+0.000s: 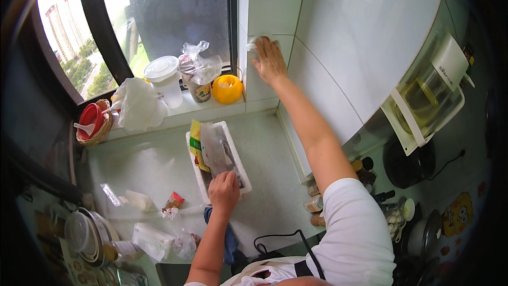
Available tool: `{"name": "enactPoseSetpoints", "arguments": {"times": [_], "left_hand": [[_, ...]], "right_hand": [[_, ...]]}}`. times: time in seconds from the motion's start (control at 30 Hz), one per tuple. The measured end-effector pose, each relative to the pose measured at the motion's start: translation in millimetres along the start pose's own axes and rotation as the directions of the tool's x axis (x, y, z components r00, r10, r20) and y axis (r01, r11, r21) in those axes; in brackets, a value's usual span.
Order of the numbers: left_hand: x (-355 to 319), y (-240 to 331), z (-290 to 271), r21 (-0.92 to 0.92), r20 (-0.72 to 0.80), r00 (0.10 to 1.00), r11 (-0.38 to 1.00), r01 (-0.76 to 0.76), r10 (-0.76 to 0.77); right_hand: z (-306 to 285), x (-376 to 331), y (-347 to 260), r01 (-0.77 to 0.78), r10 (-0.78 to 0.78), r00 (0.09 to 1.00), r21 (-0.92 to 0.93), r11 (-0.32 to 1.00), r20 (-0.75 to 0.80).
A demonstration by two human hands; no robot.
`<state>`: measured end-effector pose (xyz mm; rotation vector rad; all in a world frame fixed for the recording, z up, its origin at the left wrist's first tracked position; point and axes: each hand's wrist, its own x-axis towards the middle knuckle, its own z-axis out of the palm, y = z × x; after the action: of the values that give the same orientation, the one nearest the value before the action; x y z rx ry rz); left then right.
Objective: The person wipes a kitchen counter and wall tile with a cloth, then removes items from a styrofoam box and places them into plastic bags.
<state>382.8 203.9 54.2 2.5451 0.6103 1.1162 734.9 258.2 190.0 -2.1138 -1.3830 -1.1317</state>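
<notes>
My right hand (270, 61) is stretched far out and pressed flat on a small white cloth (256, 41) against the white tiled wall (349, 37) beside the window. My left hand (224, 190) rests, fingers curled, on the near end of a white rectangular tray (242, 168) on the pale countertop (153, 164). In the tray lie a clear plastic bag (216, 145) and a yellow-green packet (196, 143). A dark blue cloth (229, 241) hangs below my left wrist at the counter's edge.
On the window sill stand a yellow round holder (227, 89), a bagged jar (198, 71), a lidded white container (164, 77), a white plastic bag (138, 103) and a wicker basket (94, 124). Packets and bowls (87, 233) sit at the left. A range hood (428, 95) hangs at the right.
</notes>
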Motion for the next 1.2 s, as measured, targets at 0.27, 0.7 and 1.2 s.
{"name": "enactPoseSetpoints", "arguments": {"times": [0.27, 0.7, 1.2], "left_hand": [[1, -1, -1, -0.038, -0.003, 1.000, 0.999, -0.026, 0.026], [-2, -4, -2, -0.196, 0.079, 0.992, 0.978, -0.079, 0.096], [-2, -16, -10, -0.337, -0.007, 0.996, 0.938, -0.085, 0.087]], "right_hand": [[-93, 39, 11, -0.141, 0.111, 0.981, -0.188, 0.972, -0.162], [-285, -50, -32, -0.032, 0.305, 0.931, -0.787, 0.616, 0.202], [-288, -29, -18, 0.326, 0.211, 0.896, -0.901, 0.285, 0.391]]}}
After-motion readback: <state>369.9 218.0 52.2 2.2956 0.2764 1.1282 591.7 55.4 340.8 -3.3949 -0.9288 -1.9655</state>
